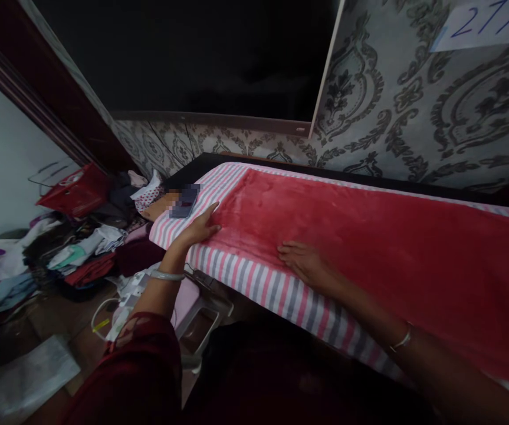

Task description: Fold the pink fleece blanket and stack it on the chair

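A long red plush cloth (369,248) lies spread over a pink, grey and white striped sheet (254,282) on a long table. My left hand (200,227) rests at the cloth's left end, thumb and fingers apart, with nothing seen in its grasp. Flat on the red cloth near its front edge lies my right hand (305,265), fingers stretched out. Beyond my left hand, a dark phone (187,203) sits on the striped sheet, partly blurred out.
A large dark television (201,59) hangs on the patterned wall behind the table. Piled clothes (86,254) and a red basket (77,189) stand at the left. A pale plastic stool (192,304) is below the table's left end, beside a white cable (97,319).
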Available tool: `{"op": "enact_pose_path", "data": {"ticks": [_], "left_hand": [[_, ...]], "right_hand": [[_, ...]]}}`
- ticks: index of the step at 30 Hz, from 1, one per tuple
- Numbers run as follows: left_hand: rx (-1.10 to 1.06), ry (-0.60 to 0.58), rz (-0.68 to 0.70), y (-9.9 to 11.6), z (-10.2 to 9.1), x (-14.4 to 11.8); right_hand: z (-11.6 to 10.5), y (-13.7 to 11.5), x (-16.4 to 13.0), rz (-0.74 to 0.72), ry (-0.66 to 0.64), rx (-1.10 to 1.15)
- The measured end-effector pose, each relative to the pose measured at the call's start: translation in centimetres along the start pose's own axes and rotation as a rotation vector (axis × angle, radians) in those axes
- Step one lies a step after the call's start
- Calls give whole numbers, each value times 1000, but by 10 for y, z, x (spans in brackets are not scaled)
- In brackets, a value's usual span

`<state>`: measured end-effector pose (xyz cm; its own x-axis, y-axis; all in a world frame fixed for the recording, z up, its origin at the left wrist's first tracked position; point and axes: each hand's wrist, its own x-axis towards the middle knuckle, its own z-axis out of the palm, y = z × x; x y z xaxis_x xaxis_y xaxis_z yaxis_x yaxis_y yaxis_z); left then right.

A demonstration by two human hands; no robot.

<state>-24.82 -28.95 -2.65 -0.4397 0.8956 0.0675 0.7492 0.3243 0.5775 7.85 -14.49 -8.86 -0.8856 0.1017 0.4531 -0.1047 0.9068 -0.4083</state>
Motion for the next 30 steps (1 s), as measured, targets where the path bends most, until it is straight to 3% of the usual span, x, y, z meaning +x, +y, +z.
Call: {"op": "enact_pose_path", "data": {"ticks": [2,4,7,9,13,17,22,25,27,30], "left_hand": [[168,119,68,12,3,-7],[275,178,243,25,9,-18],[318,39,505,41,22,-36],[344,-38,569,45,32,-44],[374,-19,620,43,44,-49],[401,25,656,38,44,-53],[318,-12,680,39,35,-61],[226,78,640,42,31,-60],[247,141,597,43,34,-59],[337,126,517,42,47,-59]], "right_hand": [[0,-5,-1,28,20,-39],[-1,-10,-2,56,26,-81],[0,-16,-2,92,26,-107],[2,-17,-1,111,39,-110],[5,-18,1,127,93,-101],[4,-25,0,105,134,-98],[-11,-33,6,75,20,-77],[-16,-34,23,119,-20,-94],[-11,-33,37,133,-35,-149],[5,-33,52,130,-164,-229]]}}
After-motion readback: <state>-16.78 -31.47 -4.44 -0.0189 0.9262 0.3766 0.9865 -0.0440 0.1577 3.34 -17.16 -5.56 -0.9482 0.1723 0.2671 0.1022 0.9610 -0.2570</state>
